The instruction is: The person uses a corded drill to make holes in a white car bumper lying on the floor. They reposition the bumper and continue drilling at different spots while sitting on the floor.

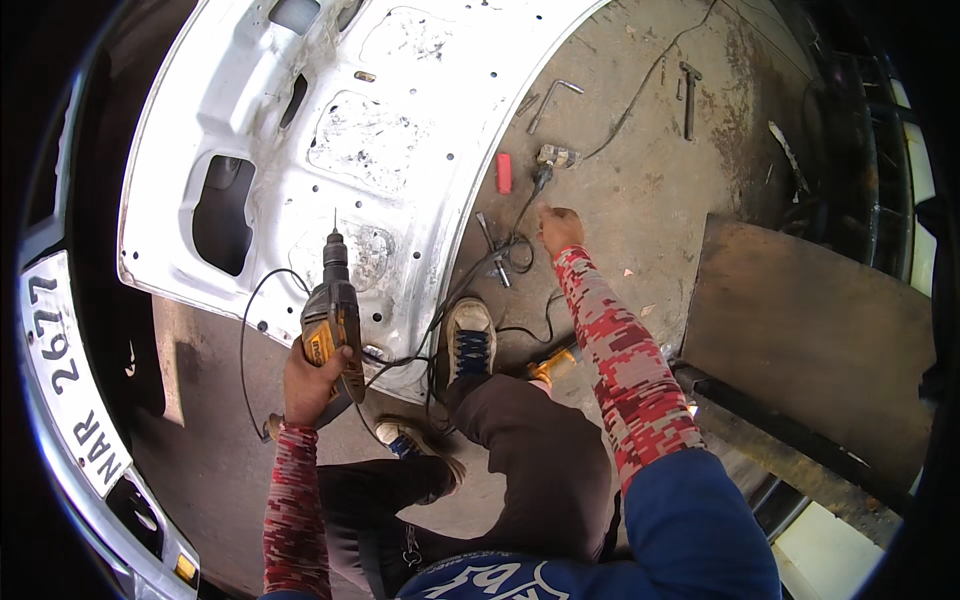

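My left hand [314, 382] is wrapped around the body of a yellow and black power drill [335, 318]. A thin bit in the drill's chuck points away from me, over a white metal car panel [430, 165]. My right hand [562, 230] is stretched out above the floor with its fingers curled in; anything inside them is hidden. Just beyond it lies a cable connector [557, 156] with a dark plug [542, 176] at it. A red block-shaped piece [503, 173] rests to the left of that connector, beside the panel's edge.
Black cable [437, 325] loops by my shoe [471, 340]. An L-shaped wrench [556, 100], a hammer [690, 100] and a metal tool [500, 262] lie on the floor. Another yellow tool [552, 366] sits by my knee. A brown sheet [800, 330] is at right, a car bumper [165, 540] at left.
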The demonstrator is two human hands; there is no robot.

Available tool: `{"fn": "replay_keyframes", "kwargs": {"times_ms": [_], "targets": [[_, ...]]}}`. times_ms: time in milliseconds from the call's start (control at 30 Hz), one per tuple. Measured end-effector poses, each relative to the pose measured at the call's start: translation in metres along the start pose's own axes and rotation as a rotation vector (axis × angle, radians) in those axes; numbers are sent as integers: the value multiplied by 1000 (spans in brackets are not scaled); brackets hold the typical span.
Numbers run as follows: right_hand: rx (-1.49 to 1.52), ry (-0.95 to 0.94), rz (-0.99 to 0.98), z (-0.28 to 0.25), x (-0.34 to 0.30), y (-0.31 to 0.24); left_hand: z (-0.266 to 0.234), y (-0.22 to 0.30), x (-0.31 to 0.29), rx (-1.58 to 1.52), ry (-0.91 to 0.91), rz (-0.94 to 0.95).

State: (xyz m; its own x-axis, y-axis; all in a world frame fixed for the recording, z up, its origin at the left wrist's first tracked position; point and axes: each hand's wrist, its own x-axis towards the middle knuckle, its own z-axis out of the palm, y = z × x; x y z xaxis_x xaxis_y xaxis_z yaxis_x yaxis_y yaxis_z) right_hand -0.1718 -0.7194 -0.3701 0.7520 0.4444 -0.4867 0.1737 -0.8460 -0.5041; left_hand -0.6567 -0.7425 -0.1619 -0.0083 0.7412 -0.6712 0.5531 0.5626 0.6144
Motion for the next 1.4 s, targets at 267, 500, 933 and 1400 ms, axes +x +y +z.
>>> {"fn": "replay_keyframes", "kwargs": {"times_ms": [267, 500, 933, 1400], "targets": [[-115, 306, -209, 36, 37, -47, 9, -51, 48, -20, -112, 85], [-1049, -162, -476, -57, 53, -79, 7, -51, 28, -221, -113, 79], [-1237, -173, -632, -41, 58, -75, 2, -55, 34, -332, -134, 126], [-683, 232, -856, -25, -84, -35, -35, -83, -22, -933, -364, 139]]}}
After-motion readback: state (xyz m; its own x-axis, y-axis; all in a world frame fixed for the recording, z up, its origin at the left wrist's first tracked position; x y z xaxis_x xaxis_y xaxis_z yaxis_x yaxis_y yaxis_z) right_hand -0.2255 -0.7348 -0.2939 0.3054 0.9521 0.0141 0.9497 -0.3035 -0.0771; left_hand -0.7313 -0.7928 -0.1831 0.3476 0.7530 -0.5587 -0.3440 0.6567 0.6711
